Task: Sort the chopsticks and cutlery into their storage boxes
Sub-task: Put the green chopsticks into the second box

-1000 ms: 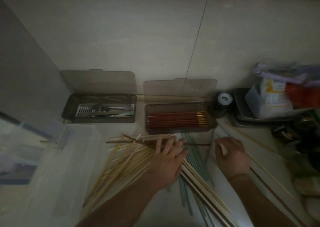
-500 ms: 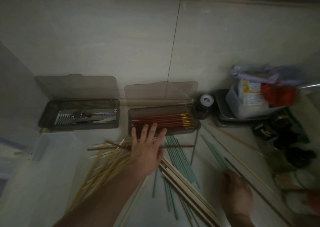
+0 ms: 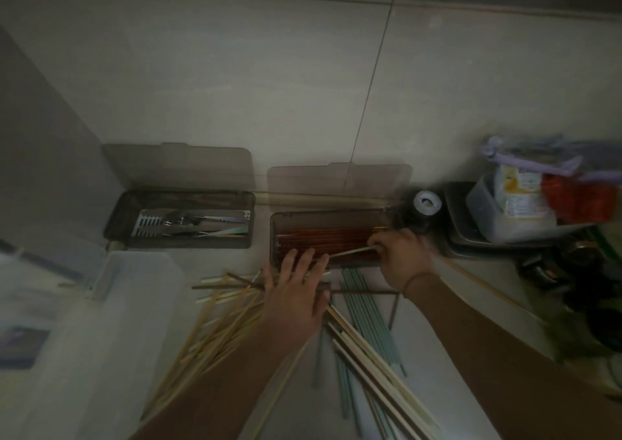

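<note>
Two dark storage boxes stand open against the wall. The left box (image 3: 117, 224) holds metal cutlery (image 3: 188, 225). The right box (image 3: 274, 234) holds red chopsticks (image 3: 323, 236). My right hand (image 3: 402, 259) pinches a pale green chopstick (image 3: 350, 253) over the right box. My left hand (image 3: 296, 298) lies flat with spread fingers on the loose pile, its fingertips at the box's front edge. Bamboo chopsticks (image 3: 215, 332) fan out to the left. Green chopsticks (image 3: 367, 318) and cream chopsticks (image 3: 373, 362) lie on the counter between my arms.
A clear plastic bin (image 3: 101, 338) stands at the left. A small dark jar (image 3: 425, 205) sits beside the right box. A metal tray (image 3: 454, 237) with containers and bags fills the right corner. A thin bamboo stick (image 3: 488, 288) lies near dark items at the right edge.
My right hand rose from the lower counter to the right box, now holding a green chopstick. My left hand stayed on the pile near the box's front edge.
</note>
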Tool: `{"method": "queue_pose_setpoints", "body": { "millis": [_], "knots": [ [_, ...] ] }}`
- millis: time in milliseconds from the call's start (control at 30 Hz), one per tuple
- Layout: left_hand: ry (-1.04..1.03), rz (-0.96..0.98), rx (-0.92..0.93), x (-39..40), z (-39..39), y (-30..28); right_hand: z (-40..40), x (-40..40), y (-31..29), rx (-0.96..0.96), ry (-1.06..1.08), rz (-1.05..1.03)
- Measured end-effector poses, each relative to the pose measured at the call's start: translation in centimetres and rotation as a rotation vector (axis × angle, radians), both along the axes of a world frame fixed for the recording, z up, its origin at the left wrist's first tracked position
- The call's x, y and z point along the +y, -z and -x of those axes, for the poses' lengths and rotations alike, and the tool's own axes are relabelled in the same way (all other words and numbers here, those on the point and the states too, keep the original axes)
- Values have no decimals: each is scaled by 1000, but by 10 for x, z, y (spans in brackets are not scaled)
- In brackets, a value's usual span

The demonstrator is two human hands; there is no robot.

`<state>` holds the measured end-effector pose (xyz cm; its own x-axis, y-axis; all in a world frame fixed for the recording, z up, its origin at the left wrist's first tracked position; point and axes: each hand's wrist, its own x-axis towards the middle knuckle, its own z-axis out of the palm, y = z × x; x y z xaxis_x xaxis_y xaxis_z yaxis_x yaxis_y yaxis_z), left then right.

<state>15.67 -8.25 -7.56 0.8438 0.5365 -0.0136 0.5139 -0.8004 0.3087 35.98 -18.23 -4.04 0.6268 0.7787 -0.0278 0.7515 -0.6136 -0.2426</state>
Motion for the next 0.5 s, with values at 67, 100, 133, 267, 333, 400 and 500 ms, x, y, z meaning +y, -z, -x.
{"method": "queue_pose_setpoints", "body": {
  "millis": [67,100,133,267,333,400,500],
  "knots": [
    [12,-3,-4,1,2,2,1,3,-2,-37,-20,107],
    [12,-8,-4,1,2,3,0,4,-1,-41,-29,143],
    [8,-13,-6,1,2,4,-1,4,0,-41,-36,160],
    [-12,-7,-18,-1,0,7,-4,-12,8,-45,-41,-180],
    [-14,-17,-12,-1,0,8,1,-31,11,-113,31,-412],
    [-13,-27,7,-1,-1,8,13,-53,17,-168,116,-467],
    [-26,-49,45,-4,-2,8,34,-86,37,-161,73,-382]
  ]
}}
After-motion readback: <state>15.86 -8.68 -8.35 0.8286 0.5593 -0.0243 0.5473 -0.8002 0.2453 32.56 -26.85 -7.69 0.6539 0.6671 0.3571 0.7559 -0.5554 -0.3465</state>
